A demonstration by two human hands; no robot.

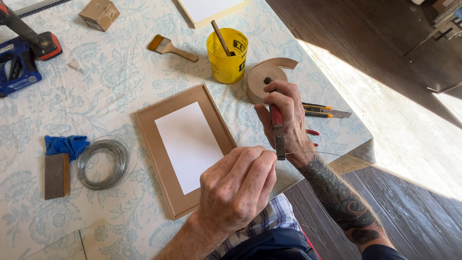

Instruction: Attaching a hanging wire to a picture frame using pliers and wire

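Nearest, the left hand (238,185) pinches a thin silvery wire (332,154) between curled fingers, while the right hand (284,118) is clenched on red-handled pliers (278,135) whose dark tip meets the wire above the surface's (120,86) near edge. Cutting or gripping the strand seems in hand; next comes a firm squeeze, wire held taut. Left lies a flat brown wooden frame (149,139) with a smooth white centre, then a springy grey wire coil (103,162). Farther stand a paper tape roll (262,79) and a glossy yellow tub (227,55).
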